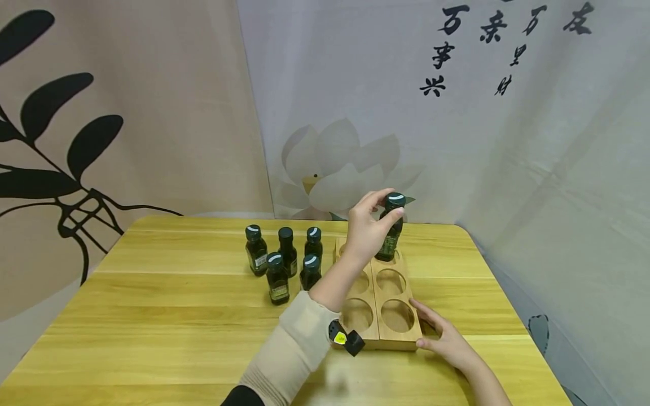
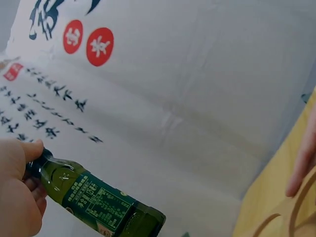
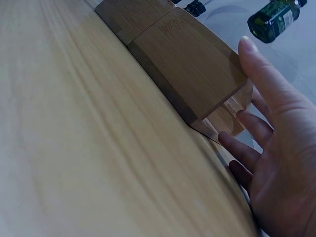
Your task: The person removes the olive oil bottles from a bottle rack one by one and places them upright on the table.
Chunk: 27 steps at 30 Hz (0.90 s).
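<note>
My left hand [image 1: 367, 228] grips a small green glass bottle [image 1: 390, 239] by its dark cap, thumb on the near side. The bottle is nearly upright over the far end of a wooden rack [image 1: 376, 316] with round holes. In the left wrist view the bottle [image 2: 101, 200] shows a green printed label, with the thumb and fingers of the left hand [image 2: 19, 187] at its neck. My right hand [image 1: 444, 338] rests at the rack's near right corner, fingers along its side and thumb at the front. From the right wrist, the rack's wooden front [image 3: 192, 59] appears close beside that thumb.
Left of the rack stand several more dark bottles [image 1: 277, 282] with dark caps, some partly behind my left forearm. The wooden table [image 1: 178, 321] reaches back to a printed cloth backdrop [image 1: 203, 113]. My left forearm crosses in front of the rack's left row.
</note>
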Motion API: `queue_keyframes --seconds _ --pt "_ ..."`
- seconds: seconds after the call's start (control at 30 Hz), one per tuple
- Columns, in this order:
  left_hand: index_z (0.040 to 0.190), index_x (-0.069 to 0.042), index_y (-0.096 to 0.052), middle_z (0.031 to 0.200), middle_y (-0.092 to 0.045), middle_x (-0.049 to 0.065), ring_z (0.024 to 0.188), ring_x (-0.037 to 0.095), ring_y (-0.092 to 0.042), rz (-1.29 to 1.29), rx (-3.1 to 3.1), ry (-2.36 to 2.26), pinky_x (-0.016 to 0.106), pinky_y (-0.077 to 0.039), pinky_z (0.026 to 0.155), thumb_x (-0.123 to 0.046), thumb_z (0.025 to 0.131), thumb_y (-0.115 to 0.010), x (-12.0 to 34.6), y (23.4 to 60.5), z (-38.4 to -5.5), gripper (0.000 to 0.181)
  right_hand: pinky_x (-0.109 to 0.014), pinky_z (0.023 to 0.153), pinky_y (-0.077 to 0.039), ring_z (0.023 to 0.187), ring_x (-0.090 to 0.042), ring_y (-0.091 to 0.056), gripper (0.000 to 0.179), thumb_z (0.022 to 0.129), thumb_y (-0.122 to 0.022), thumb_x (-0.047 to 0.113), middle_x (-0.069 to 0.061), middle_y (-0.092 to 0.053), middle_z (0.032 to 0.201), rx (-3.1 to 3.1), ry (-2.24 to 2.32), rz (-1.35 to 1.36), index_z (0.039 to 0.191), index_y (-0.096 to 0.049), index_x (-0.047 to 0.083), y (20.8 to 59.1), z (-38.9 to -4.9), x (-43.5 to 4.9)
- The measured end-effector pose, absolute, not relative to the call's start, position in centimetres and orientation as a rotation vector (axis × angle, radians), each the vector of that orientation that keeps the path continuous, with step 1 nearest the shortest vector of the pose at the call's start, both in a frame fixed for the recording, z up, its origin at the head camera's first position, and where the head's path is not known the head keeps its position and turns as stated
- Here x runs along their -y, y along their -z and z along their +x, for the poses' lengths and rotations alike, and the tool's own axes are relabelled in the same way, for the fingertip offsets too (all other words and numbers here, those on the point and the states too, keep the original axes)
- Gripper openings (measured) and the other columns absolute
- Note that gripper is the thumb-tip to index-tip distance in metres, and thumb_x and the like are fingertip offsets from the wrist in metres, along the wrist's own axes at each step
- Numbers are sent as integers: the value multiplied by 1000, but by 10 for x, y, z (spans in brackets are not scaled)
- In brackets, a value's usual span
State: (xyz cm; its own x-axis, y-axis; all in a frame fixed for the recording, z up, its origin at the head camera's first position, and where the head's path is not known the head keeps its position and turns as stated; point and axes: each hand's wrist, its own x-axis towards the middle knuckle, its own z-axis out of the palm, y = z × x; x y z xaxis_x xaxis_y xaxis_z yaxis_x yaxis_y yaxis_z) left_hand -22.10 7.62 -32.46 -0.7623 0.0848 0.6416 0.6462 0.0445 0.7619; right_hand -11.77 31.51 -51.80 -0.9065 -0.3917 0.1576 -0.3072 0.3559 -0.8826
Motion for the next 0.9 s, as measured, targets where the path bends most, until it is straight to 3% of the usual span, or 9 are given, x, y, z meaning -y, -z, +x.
queue_keyframes --seconds 0.3,0.53,0.6,0.8,0.9 --pt "122 -2 -63 103 -61 8 94 17 -54 -724 1857 1796 38 -47 82 -10 86 -72 -50 309 -209 37 -27 101 -32 127 -10 -40 78 83 -75 11 -7 -36 150 -2543 1580 -629 150 -34 19 516 -117 -314" --pt "121 -5 -65 104 -62 6 94 17 -52 -681 1865 1755 41 -45 82 -12 86 -73 -26 301 -203 37 -63 99 -27 127 -7 -39 77 84 -74 12 -10 -35 150 -2527 1593 -611 150 -35 19 516 -116 -313" --pt "121 -5 -65 104 -63 6 94 18 -52 -666 1866 1746 39 -45 81 -12 86 -73 -20 299 -201 37 -68 98 -25 127 -6 -38 77 84 -74 13 -11 -35 150 -2517 1604 -611 150 -35 19 516 -116 -313" --pt "121 -4 -65 105 -62 7 93 23 -50 -625 1875 1728 39 -46 74 -12 86 -73 2 296 -195 37 -69 98 -24 128 -6 -37 77 84 -74 14 -11 -34 150 -2511 1606 -605 150 -34 20 516 -116 -313" --pt "121 -5 -65 106 -62 7 92 21 -50 -616 1870 1718 36 -46 74 -11 86 -73 14 294 -192 37 -56 103 -27 128 -7 -38 78 83 -75 12 -10 -34 150 -2524 1596 -602 150 -34 19 516 -116 -313"
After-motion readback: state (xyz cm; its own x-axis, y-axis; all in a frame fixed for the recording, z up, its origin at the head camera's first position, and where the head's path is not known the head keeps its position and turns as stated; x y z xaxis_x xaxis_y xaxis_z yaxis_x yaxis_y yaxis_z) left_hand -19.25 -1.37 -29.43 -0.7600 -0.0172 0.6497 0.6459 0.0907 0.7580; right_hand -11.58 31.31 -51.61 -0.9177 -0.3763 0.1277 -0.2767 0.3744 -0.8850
